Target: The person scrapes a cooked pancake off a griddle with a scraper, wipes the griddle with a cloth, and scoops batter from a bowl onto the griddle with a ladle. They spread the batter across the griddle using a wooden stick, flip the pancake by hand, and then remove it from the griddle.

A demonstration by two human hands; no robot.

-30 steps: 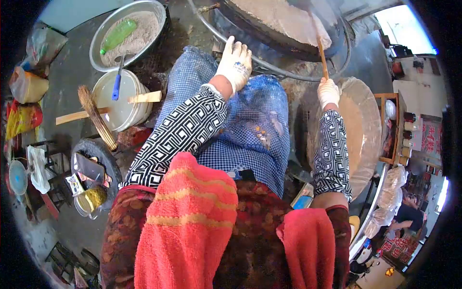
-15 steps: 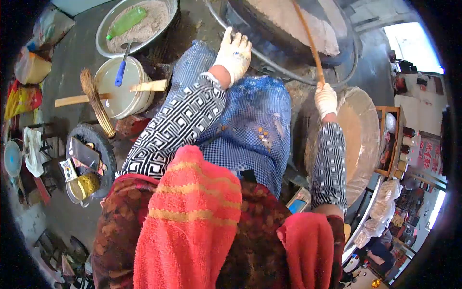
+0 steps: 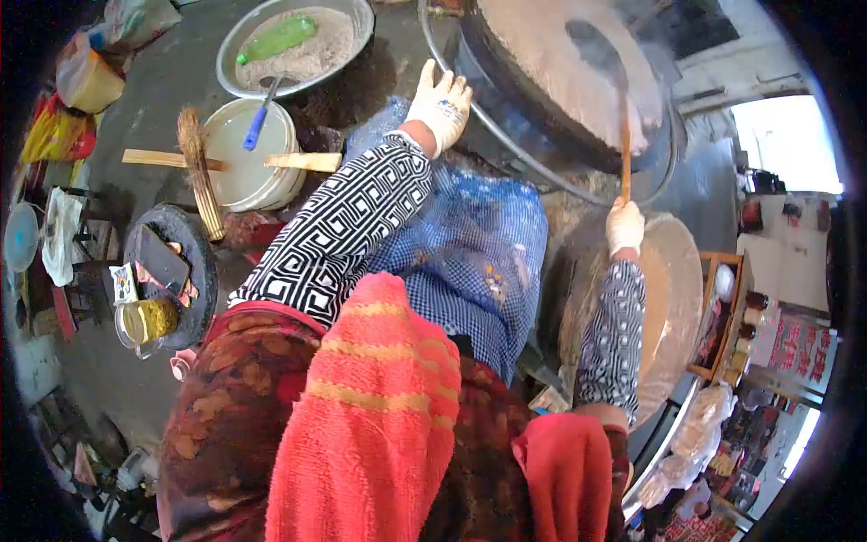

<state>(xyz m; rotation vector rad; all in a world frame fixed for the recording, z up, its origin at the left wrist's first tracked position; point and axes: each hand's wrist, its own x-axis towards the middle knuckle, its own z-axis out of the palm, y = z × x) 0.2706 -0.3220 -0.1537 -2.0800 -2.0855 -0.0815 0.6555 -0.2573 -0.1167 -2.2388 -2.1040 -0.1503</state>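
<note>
My left hand point(image 3: 440, 107), in a white work glove, has its fingers spread, with the fingertips right at the metal ring point(image 3: 508, 138) around a large round griddle point(image 3: 542, 110). A pale brown layer of batter point(image 3: 528, 41) covers the griddle top, with faint steam over it. In its white glove, my right hand point(image 3: 625, 226) is closed round the wooden handle point(image 3: 625, 163) of a long tool. The handle reaches over the griddle to a dark curved patch in the batter, where its far end is hard to make out. My knees, under blue checked cloth point(image 3: 479, 235), are beside the griddle.
Left of the griddle, a metal basin point(image 3: 226, 77) holds greyish meal and a green bottle point(image 3: 280, 38). A white bucket point(image 3: 287, 185) carries wooden sticks, a brush point(image 3: 200, 167) and a blue-handled ladle point(image 3: 256, 128). A plastic-covered round stack point(image 3: 673, 298) stands at right.
The tool's handle has swung to point more directly away from me, and my right hand sits a little nearer. My left hand stays by the ring. The whole view has shifted slightly.
</note>
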